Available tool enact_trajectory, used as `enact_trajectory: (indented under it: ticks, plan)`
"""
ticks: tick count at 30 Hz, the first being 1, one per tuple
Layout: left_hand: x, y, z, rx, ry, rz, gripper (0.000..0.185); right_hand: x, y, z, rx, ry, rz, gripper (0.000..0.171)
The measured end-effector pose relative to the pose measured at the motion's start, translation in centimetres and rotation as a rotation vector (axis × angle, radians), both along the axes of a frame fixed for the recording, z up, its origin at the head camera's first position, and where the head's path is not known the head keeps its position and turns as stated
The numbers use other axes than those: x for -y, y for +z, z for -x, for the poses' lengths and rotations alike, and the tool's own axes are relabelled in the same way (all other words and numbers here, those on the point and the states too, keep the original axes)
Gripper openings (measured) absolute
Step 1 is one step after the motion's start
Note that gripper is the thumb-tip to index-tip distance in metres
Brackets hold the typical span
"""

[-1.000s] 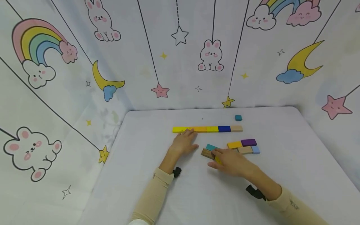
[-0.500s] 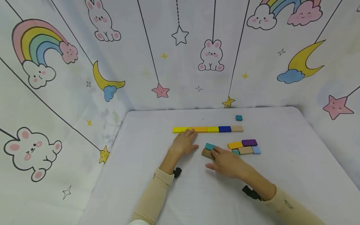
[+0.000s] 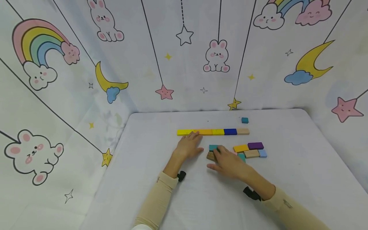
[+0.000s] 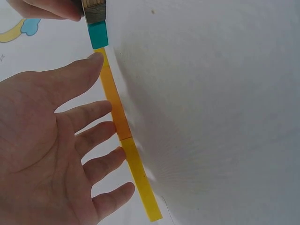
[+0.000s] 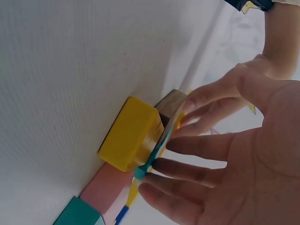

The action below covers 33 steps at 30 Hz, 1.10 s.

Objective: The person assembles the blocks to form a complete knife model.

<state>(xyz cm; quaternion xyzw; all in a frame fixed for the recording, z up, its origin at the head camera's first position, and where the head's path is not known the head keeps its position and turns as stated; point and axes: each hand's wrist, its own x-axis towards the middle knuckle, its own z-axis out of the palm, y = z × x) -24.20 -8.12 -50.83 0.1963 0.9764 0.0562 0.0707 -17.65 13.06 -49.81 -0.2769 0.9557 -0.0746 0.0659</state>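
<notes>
My left hand (image 3: 188, 147) rests with spread fingers along the front edge of a straight row of wooden blocks: yellow (image 3: 184, 132), orange (image 3: 205, 132), another yellow, dark blue (image 3: 230, 131) and plain wood (image 3: 242, 131). In the left wrist view its fingertips (image 4: 105, 108) meet the yellow and orange sides. Nearer the body, my right hand (image 3: 228, 163) lies over a teal block (image 3: 212, 147) and a brown block (image 3: 211, 156), fingertips at the teal one, thumb out to the side. Beneath that palm, a yellow block (image 5: 129, 133) shows in the right wrist view.
Right of my right hand lies a loose group: orange-yellow block (image 3: 240, 148), purple block (image 3: 255, 146), plain wooden block (image 3: 251, 154), light blue block (image 3: 263, 153) and teal block (image 3: 241, 157). A small teal piece (image 3: 244, 120) sits near the table's back edge. Patterned cloth walls stand behind.
My right hand has slid left and slightly away from the body. The teal block under its fingers has turned from slanted to nearly parallel with the row. My left hand stays put.
</notes>
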Motion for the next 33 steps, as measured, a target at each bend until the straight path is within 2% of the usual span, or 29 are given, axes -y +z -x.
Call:
enact_trajectory:
  ticks: [7,18,33]
  plan:
    - [0.0,0.0,0.1,-0.007,-0.010,0.005,0.069,0.2,-0.1,0.6,0.001,-0.015,0.009,0.077]
    - [0.1,0.2,0.1,0.016,-0.009,0.013,0.069,0.5,-0.1,1.7,-0.072,0.004,0.019,0.062]
    - [0.1,0.3,0.0,0.015,-0.001,0.006,0.069,1.2,-0.5,3.2,-0.099,-0.011,0.032,0.064]
